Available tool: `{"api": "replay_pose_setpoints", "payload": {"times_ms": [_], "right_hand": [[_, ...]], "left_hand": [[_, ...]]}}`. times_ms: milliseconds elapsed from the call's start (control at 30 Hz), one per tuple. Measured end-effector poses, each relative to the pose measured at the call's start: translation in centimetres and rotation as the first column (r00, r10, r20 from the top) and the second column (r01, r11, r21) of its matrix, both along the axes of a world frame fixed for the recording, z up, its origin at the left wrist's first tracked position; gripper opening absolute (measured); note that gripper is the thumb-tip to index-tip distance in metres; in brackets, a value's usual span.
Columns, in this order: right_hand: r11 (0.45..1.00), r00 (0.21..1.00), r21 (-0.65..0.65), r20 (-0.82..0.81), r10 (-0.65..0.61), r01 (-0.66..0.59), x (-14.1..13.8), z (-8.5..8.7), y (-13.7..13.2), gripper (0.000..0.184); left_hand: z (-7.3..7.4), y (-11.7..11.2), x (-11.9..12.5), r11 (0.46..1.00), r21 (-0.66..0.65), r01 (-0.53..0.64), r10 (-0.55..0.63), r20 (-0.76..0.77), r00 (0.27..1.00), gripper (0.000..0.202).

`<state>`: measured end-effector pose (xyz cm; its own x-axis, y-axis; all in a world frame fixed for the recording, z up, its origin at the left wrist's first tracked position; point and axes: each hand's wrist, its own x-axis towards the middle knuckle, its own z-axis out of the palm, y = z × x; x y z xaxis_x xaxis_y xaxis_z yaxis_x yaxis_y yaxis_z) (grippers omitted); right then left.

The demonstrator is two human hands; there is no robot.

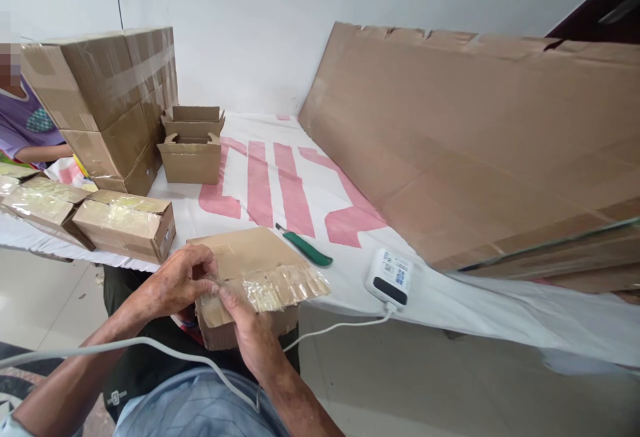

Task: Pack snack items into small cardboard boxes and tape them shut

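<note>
A small cardboard box [250, 247] lies at the table's near edge, partly over my lap. Clear shiny tape runs across its near side, along a loose, ragged flap [285, 288] that sticks out to the right. At the box's left corner, my left hand [183, 280] is closed, thumb and forefinger pinching the taped edge. My right hand [253, 333] grips the near side, its thumb on top close to the left fingertips; its other fingers are hidden. Just beyond the box rests a green-handled utility knife [307, 248], touched by neither hand.
Taped boxes [125, 220] line the left edge, below a tall stack of cartons [100, 90]. An open box [193, 160] stands beyond. Large cardboard sheets [475, 137] lean at right. A white device [390, 277] trails a cable across my lap. Another person's arm [45, 152] shows far left.
</note>
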<state>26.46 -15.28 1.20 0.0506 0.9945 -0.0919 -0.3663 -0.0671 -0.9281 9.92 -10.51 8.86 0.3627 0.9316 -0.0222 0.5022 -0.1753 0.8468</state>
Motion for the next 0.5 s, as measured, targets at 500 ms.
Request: {"api": "replay_pose_setpoints", "payload": {"times_ms": [500], "right_hand": [[0.998, 0.999, -0.061, -0.034, -0.012, 0.010, -0.9, -0.5, -0.1, 0.047]], "left_hand": [[-1.5, -1.5, -1.0, 0.875, 0.467, 0.129, -0.076, -0.132, 0.988, 0.028]]}}
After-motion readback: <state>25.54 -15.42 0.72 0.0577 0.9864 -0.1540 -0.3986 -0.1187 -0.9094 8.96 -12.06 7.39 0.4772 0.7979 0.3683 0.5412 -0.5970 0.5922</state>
